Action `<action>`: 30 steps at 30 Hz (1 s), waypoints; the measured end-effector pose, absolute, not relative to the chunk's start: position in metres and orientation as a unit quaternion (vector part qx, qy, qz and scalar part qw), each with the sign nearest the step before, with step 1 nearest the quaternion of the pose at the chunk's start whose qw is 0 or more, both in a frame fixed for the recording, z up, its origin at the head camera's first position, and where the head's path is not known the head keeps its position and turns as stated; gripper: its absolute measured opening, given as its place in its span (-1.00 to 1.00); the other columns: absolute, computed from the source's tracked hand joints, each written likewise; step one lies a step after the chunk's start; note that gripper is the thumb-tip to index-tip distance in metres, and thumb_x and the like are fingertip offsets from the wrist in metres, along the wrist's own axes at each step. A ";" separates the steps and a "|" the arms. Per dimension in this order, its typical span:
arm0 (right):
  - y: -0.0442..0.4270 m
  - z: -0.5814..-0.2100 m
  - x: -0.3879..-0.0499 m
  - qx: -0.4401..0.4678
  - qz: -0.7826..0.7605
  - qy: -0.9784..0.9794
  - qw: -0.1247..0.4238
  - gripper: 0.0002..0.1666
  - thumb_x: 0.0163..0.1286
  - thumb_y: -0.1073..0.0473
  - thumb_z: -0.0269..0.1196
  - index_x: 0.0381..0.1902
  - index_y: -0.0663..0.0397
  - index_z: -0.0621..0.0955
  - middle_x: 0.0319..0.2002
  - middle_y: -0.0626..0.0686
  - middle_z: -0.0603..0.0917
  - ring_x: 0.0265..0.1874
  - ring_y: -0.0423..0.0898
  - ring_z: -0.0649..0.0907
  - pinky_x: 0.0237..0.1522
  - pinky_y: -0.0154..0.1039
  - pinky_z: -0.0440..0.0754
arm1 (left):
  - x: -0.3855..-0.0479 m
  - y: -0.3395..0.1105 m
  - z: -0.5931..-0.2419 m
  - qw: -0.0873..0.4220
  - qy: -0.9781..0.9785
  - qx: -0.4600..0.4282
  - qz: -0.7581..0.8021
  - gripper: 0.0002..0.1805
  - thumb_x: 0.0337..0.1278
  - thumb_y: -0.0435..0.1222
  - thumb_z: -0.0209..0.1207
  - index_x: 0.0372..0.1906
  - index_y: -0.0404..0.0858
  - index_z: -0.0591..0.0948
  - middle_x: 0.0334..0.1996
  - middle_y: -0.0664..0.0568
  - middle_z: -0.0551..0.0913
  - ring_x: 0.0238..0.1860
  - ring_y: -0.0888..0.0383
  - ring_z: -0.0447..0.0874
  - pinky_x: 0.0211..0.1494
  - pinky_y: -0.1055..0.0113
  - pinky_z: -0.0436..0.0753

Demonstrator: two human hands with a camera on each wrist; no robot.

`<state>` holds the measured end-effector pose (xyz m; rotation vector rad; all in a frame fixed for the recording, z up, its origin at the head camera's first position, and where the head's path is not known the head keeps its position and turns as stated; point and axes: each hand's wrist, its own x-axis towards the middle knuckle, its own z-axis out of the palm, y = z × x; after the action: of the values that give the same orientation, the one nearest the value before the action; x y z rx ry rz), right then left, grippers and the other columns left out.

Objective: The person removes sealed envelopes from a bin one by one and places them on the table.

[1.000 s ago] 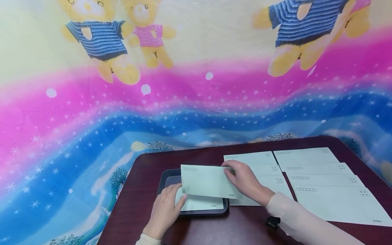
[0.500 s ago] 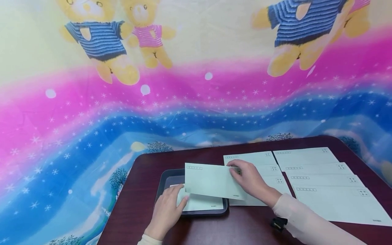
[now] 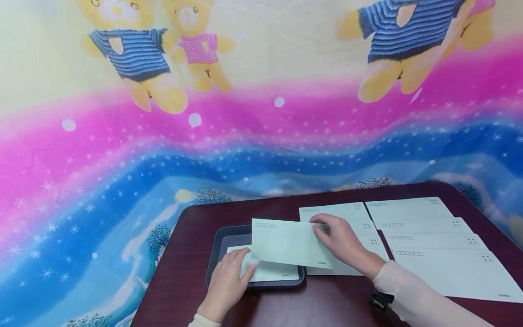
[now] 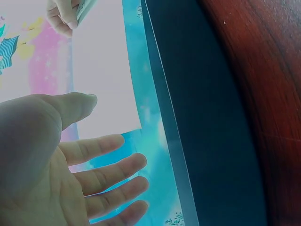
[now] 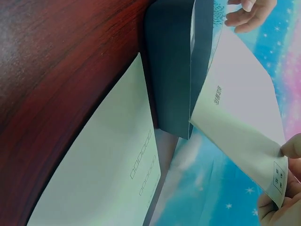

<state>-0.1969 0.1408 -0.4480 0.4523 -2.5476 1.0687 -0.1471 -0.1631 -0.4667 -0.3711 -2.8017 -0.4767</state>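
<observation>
My right hand (image 3: 340, 238) pinches a pale envelope (image 3: 286, 243) by its right end, thumb in front. The envelope hangs tilted above a dark grey tray (image 3: 215, 247), its lower edge raised. In the right wrist view its stamp corner shows by my right fingers (image 5: 291, 146). Another envelope (image 3: 274, 272) lies in the tray, partly covered by the raised one and my left hand. My left hand (image 3: 228, 280) is over the tray's left front side, near the held envelope's left edge. In the left wrist view its fingers (image 4: 115, 173) are spread and relaxed, apart from the paper.
Right of the tray, several envelopes overlap in a column (image 3: 347, 269), partly behind my right arm. A second overlapping column (image 3: 453, 274) lies farther right, near the edge of the dark red table (image 3: 282, 306). A printed cloth (image 3: 261, 113) hangs behind the table.
My right hand has moved a little to the right with the envelope. The left hand has also shifted slightly right, and more of the envelope in the tray shows at its left.
</observation>
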 end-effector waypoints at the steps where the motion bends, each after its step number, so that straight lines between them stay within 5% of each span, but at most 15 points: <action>1: 0.142 -0.448 -0.196 0.159 0.376 -0.897 0.171 -0.79 0.39 0.29 0.30 -0.04 0.05 0.73 -0.08 0.02 0.80 -0.05 -0.01 0.77 -0.03 0.00 0.71 | -0.147 -0.163 -0.467 0.138 -0.968 -0.130 -0.165 -0.58 0.26 -0.08 0.30 0.15 -0.16 0.65 0.08 -0.01 0.72 0.15 -0.04 0.67 0.03 -0.07 0.66; 30: 0.191 -0.449 -0.184 0.128 0.363 -0.912 0.143 -0.78 0.41 0.27 0.28 -0.04 -0.03 0.73 -0.09 0.02 0.80 -0.10 0.00 0.77 -0.15 -0.14 0.68 | -0.142 -0.147 -0.470 0.146 -0.964 -0.166 -0.148 -0.60 0.22 -0.08 0.32 0.11 -0.14 0.66 0.01 0.02 0.75 0.07 0.02 0.69 0.02 0.01 0.67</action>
<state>-0.1841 0.1911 -0.4487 0.3682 -2.6311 1.0459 -0.1418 -0.1471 -0.4703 -0.4780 -2.7762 -0.4272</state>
